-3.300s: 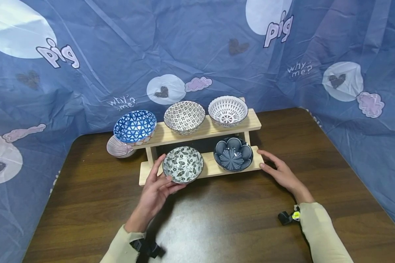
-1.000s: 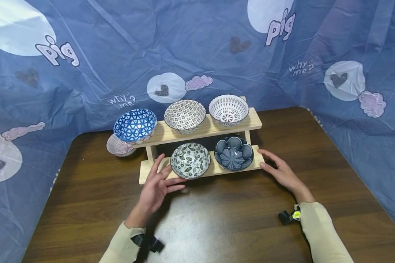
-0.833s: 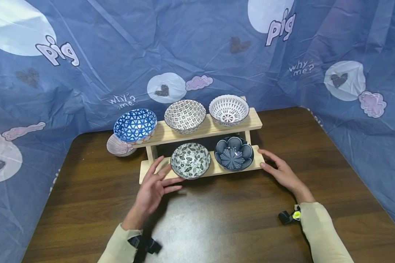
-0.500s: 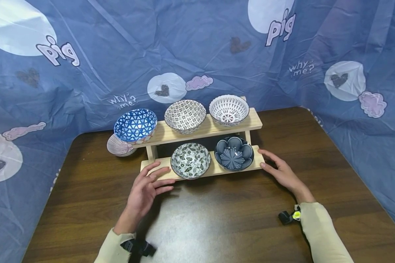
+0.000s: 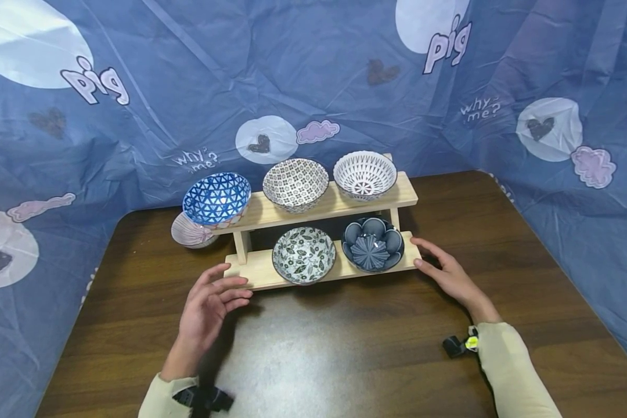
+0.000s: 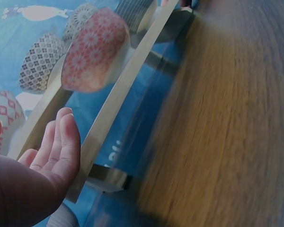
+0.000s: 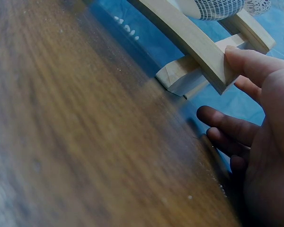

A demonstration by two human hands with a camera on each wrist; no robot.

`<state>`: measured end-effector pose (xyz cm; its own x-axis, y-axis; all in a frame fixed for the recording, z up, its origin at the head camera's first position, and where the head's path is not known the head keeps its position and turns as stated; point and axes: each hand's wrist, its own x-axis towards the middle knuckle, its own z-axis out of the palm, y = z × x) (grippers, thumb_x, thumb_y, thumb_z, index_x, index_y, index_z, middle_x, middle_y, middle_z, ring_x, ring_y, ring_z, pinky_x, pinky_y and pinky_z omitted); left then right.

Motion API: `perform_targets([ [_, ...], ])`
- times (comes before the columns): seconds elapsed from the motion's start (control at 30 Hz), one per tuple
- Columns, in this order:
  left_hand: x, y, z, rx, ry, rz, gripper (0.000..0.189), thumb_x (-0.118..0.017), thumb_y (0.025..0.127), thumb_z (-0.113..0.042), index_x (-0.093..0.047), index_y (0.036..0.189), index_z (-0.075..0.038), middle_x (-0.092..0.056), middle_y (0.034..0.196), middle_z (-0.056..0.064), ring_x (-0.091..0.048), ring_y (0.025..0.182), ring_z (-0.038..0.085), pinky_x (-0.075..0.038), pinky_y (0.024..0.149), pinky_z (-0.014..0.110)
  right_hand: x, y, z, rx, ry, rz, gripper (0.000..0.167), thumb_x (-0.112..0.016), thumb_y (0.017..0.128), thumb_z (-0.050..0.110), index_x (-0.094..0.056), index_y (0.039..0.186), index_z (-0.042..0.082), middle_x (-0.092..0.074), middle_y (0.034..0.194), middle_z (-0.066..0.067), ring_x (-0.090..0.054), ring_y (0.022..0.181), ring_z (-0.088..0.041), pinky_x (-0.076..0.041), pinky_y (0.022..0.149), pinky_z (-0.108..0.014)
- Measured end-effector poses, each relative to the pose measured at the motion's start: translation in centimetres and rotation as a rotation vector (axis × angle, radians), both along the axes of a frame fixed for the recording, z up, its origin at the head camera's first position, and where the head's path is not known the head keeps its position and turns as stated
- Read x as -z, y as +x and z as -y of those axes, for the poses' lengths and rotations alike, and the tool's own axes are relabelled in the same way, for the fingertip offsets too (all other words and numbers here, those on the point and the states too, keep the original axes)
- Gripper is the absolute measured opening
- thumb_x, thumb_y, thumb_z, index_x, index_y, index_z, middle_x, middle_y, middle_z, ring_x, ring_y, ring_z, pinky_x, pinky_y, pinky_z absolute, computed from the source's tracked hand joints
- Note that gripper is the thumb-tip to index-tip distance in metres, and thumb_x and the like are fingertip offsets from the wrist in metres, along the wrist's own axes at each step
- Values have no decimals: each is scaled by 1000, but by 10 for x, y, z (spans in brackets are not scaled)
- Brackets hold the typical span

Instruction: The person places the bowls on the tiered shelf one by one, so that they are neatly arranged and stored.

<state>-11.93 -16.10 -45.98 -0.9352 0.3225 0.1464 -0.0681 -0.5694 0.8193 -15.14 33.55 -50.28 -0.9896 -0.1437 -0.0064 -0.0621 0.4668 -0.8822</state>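
My left hand (image 5: 205, 307) hovers at the left end of the two-tier wooden display stand (image 5: 258, 270), fingers loosely extended and holding nothing. A green leaf-patterned bowl (image 5: 304, 255) sits mid-left on the lower tier; the left wrist view shows its outside as pink-red floral (image 6: 94, 54). To its right is a dark blue petal-shaped bowl (image 5: 372, 245). My right hand (image 5: 454, 284) holds the lower tier's right end between thumb and index finger, its other fingers hanging loosely below the board in the right wrist view.
On the upper tier stand a blue triangle-patterned bowl (image 5: 216, 198), a brown-checked bowl (image 5: 295, 184) and a white scalloped bowl (image 5: 364, 175). A pale pink-striped bowl (image 5: 190, 232) is behind the stand's left side. All rest on a brown wooden table (image 5: 319, 360) before a blue cloth backdrop.
The left hand moved the leaf-patterned bowl slightly right on the lower tier, let go, and drew back to the left. The right hand stays at the stand's right end.
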Motion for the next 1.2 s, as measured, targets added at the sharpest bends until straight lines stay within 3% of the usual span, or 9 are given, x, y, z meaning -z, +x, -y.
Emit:
perform_targets([
  [0.47, 1, -1, 20, -103, -5, 9, 40, -19, 104, 1, -51, 128, -4, -77, 104, 13, -76, 91, 26, -64, 80, 36, -2, 1, 0, -9, -22, 10, 53, -57, 102, 22, -42, 151, 8, -39, 158, -21, -36, 142, -40, -22, 119, -66],
  [0.67, 1, -2, 30, -172, -16, 47, 37, -21, 105, -1, -53, 124, -6, -77, 104, 12, -76, 88, 26, -64, 77, 35, -1, 1, 1, 3, -1, -3, 52, -57, 102, 26, -43, 150, 8, -41, 156, -22, -38, 140, -39, -25, 117, -64],
  [1.0, 5, -6, 44, -292, -22, 165, 29, -30, 106, -5, -54, 120, -11, -77, 104, 10, -77, 87, 28, -65, 77, 36, -1, 1, 1, 2, 0, 14, 54, -57, 102, 27, -42, 151, 8, -39, 157, -22, -36, 142, -40, -23, 119, -66],
  [1.2, 9, -9, 52, -362, 34, 245, 24, -33, 106, -5, -49, 122, -12, -75, 106, 10, -77, 89, 31, -65, 79, 39, -2, 0, 1, 3, -4, 6, 53, -57, 102, 25, -43, 150, 8, -40, 157, -22, -37, 142, -39, -23, 119, -65],
])
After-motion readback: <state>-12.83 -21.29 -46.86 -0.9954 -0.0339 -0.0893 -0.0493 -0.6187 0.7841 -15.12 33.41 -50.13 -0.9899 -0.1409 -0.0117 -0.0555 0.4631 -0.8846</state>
